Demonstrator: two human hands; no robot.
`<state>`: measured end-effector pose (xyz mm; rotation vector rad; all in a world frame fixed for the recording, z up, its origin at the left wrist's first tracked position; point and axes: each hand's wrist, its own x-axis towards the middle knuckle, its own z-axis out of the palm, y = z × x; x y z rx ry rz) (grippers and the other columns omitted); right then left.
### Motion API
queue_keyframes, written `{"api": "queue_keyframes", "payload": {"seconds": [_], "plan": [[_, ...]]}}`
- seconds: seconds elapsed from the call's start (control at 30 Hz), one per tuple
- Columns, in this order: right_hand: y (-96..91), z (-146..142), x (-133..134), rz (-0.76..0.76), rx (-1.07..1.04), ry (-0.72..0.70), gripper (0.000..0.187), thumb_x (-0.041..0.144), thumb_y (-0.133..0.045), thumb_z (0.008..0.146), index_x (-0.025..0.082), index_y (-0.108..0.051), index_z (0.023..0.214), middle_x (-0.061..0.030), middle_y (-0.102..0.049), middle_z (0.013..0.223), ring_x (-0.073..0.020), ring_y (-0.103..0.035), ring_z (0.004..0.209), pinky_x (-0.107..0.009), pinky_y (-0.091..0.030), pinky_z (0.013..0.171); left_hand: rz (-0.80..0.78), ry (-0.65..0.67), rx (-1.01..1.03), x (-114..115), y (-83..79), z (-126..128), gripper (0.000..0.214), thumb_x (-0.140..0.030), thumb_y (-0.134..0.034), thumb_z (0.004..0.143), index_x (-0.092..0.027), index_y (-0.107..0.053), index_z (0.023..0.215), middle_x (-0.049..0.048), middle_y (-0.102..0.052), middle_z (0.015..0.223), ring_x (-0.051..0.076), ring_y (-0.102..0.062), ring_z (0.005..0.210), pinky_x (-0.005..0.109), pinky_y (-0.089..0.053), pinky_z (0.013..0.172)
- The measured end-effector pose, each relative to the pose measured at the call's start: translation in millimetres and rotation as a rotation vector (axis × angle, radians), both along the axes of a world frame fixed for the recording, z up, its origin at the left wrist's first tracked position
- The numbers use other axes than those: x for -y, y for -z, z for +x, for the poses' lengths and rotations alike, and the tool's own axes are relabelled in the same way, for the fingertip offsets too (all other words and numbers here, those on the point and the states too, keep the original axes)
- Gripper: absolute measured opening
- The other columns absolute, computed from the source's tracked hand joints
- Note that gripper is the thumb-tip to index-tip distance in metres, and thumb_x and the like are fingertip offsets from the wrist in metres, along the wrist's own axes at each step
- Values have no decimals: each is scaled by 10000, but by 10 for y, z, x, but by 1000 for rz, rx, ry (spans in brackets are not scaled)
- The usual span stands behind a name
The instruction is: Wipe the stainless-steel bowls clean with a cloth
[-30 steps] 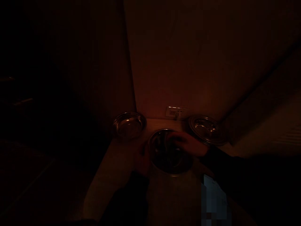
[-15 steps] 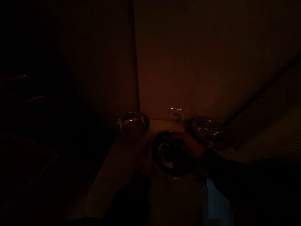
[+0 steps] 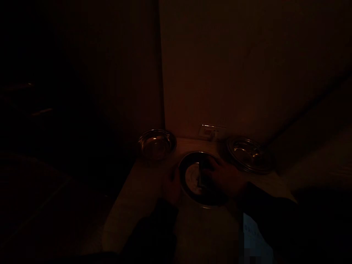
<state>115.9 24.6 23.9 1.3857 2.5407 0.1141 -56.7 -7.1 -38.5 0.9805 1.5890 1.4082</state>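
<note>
The light is very dim. A round, shallow metal dish (image 3: 194,176) sits on the table in front of me, its bottom shining and its inner sides dark. My left hand (image 3: 172,185) grips the left rim, thumb and fingers about the edge. Inside the dish, my right hand (image 3: 227,178) is closed over a dark, greenish flat piece (image 3: 202,176), perhaps a cloth or pad, pressed to the bottom. Its exact kind is lost in the dark, and the hand covers the dish's right side.
Another metal bowl (image 3: 156,146) stands at the back left of the table (image 3: 137,198). At the back right lie stacked metal plates (image 3: 249,156), close to my right forearm. A socket plate (image 3: 211,131) is on the wall behind. A lit screen (image 3: 255,238) glows at the lower right.
My right hand and the dark piece have shifted within the dish, baring more of its shiny bottom on the left. The left hand stays at the rim. The view has tilted slightly.
</note>
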Motion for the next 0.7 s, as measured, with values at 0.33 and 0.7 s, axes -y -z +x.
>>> {"api": "queue_keyframes", "payload": {"seconds": [0.33, 0.7], "plan": [[209, -254, 57, -331, -408, -326, 354, 139, -549, 790, 141, -658, 1128, -154, -380, 1450, -290, -404, 1295, -393, -384, 1037, -30, -24, -62, -10, 14, -8, 330, -298, -470, 865, -135, -692, 1047, 105, -703, 1083, 233, -642, 1018, 347, -486, 891], [83, -26, -187, -119, -92, -159, 311, 138, -526, 849, 171, -661, 1127, -230, -505, 1293, -352, -503, 1168, -485, -505, 838, -41, -50, -81, 9, -8, 5, 315, -277, -484, 853, -115, -699, 1017, 116, -715, 1048, 234, -657, 988, 337, -505, 862]]}}
